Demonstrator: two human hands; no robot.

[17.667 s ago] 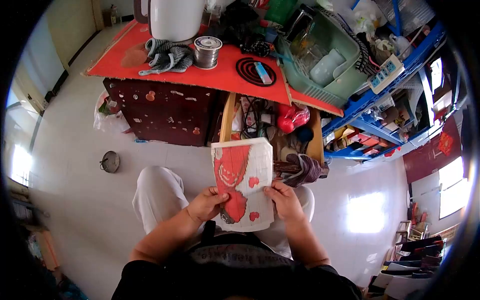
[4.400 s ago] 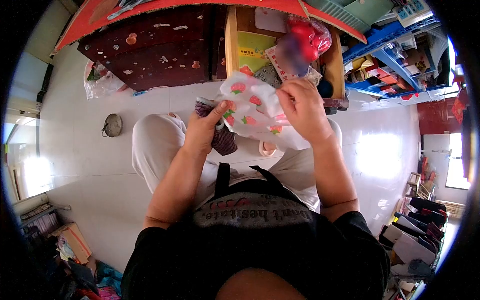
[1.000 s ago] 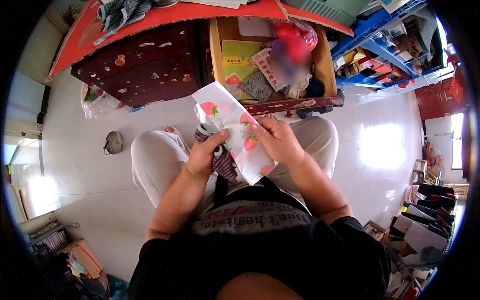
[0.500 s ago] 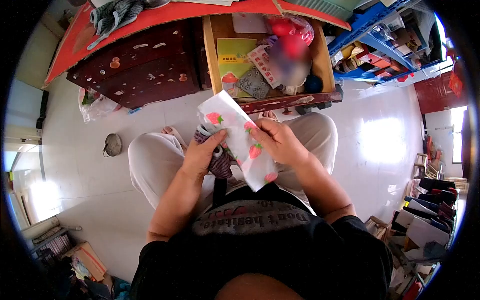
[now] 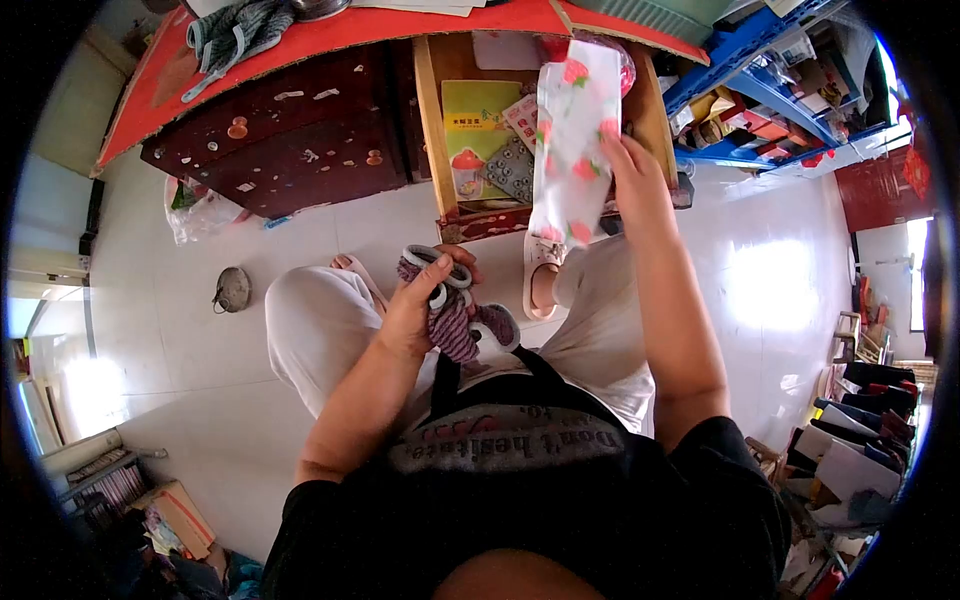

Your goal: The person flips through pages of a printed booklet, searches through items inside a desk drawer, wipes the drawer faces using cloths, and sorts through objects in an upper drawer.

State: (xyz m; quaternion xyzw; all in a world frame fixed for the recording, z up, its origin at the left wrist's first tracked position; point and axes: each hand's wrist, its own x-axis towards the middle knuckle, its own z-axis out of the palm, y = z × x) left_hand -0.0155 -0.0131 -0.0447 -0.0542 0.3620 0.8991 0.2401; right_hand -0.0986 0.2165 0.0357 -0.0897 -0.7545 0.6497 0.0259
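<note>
My left hand [image 5: 408,312] is closed around a bundle of purple-and-dark striped knitwear [image 5: 455,332] with grey edging, held above my lap. The bundle's exact kind is hard to make out. At the right, my right hand [image 5: 640,178] reaches forward, pinching the edge of a flat white strawberry-print packet [image 5: 575,145]. That packet hangs over the pulled-out drawer [image 5: 428,120] and hides part of its contents. Beside it in the drawer lie a yellow-green booklet [image 5: 470,105] and a grey blister pack [image 5: 510,168].
A red tabletop [image 5: 400,22] runs above the drawer, with grey striped knitwear [image 5: 240,30] at its left. Blue shelving [image 5: 735,90] full of boxes stands at the right. On the floor are a round metal pan [image 5: 233,289] and a plastic bag [image 5: 200,212].
My right hand has carried the strawberry-print packet away from my left hand, forward and right over the drawer. The striped knitwear stays in my left hand and shows more fully now.
</note>
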